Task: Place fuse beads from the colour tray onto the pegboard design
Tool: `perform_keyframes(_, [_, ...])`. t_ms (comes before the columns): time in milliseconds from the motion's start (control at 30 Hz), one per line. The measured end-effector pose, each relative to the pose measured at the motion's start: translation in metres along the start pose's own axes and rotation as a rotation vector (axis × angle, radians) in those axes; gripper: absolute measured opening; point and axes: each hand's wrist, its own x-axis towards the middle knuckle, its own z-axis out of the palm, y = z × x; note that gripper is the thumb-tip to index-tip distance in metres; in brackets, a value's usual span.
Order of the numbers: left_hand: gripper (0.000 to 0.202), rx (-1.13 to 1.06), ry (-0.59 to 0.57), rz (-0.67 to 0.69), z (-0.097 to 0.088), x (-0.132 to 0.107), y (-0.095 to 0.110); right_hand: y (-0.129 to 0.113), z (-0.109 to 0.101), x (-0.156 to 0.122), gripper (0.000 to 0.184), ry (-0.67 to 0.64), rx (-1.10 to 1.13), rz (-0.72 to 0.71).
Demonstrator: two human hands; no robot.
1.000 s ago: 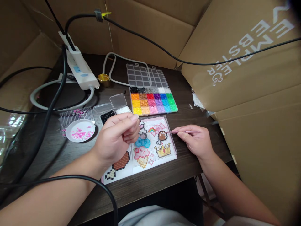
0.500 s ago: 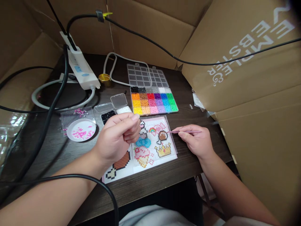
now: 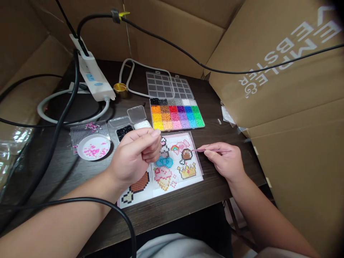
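Left hand (image 3: 137, 150) mid-frame, a curled fist, contents, if any, hidden; right hand (image 3: 228, 161), right of centre, pinching pink tweezers (image 3: 219, 150), likely light and springy, best held mid-shaft, tips at the brown drumstick design (image 3: 187, 154)!

The dark-brown tabletop (image 3: 235, 132) shows dull wood grain. Near its front edge, the white printed sheet (image 3: 161, 192) is paper; the slim pink tool (image 3: 220, 150) gleams like metal; the clear gridded lid (image 3: 160, 84) is smooth plastic.
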Motion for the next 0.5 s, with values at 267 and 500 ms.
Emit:
perform_keyframes(267, [0.039,-0.019,-0.004,0.005,0.0,0.0002,-0.0003,0.0001,-0.0014,-0.0003,0.004,0.002,0.034,0.015])
perform_keyframes(500, [0.041,-0.061,0.0,-0.001,-0.0021,-0.0008,-0.0017,0.0059,-0.0031,0.002,0.004,0.03,0.207,0.128])
